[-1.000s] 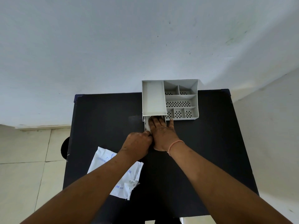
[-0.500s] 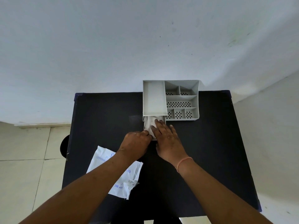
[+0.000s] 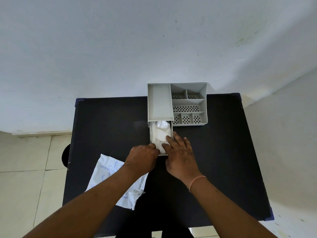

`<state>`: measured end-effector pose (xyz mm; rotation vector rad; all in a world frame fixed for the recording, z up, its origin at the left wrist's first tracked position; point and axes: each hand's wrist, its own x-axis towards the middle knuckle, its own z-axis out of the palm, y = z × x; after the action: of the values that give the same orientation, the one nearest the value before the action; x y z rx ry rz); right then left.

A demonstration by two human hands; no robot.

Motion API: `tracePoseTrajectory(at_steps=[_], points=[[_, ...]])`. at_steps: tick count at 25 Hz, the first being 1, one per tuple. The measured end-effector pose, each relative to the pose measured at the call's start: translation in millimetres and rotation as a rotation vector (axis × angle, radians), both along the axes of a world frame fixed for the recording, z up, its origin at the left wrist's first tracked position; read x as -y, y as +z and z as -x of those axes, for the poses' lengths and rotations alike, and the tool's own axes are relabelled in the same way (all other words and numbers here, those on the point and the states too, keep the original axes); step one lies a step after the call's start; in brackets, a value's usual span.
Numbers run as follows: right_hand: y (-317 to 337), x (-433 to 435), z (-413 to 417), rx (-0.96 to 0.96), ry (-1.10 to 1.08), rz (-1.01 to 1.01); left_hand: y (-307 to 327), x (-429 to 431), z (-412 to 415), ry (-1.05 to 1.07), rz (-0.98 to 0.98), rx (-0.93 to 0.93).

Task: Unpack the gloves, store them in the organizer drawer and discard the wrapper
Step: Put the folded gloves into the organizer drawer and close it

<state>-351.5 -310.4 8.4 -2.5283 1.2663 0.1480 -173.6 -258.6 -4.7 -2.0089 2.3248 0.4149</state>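
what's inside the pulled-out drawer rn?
The drawer holds crumpled white gloves. The right hand has fingertips on them; the left hand grips the front edge. Drawer floor and the part under the organizer are hidden.

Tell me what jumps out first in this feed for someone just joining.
The grey organizer at the far edge of the black table, its drawer pulled out toward the camera and stuffed with white gloves. Both hands meet at the drawer's near end: the left hand at its front edge, the right hand with fingertips on the gloves. The torn wrapper lies near left, partly under the left forearm.
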Motion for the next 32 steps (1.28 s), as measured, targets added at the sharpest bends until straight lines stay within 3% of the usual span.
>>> tracePoseTrajectory(at_steps=[4, 9, 11, 15, 18, 20, 23, 26, 32], points=[[18, 20, -31, 0.047, 0.054, -0.058, 3, 0, 3, 0.023, -0.013, 0.013], [6, 54, -60, -0.189, 0.097, -0.210, 7, -1, 3, 0.064, -0.030, 0.017], [7, 60, -63, -0.201, 0.093, -0.248, 7, -1, 3, 0.063, -0.023, 0.008], [26, 51, -49, 0.112, -0.057, -0.305, 6, 1, -1, 0.049, -0.049, 0.016], [32, 34, -16, 0.285, -0.201, -0.214, 7, 4, -5, 0.034, -0.085, -0.004], [32, 22, 3, 0.151, -0.180, -0.131, 9, 6, -5, 0.014, -0.106, -0.012], [30, 15, 9, -0.042, -0.224, -0.247, 11, 11, -4, -0.022, -0.137, 0.020], [24, 23, -4, -0.107, -0.238, -0.275, 13, 15, 2, -0.047, -0.167, 0.053], [17, 42, -17, -0.100, -0.245, -0.034, 10, 36, -8, 0.100, -0.108, -0.034]])
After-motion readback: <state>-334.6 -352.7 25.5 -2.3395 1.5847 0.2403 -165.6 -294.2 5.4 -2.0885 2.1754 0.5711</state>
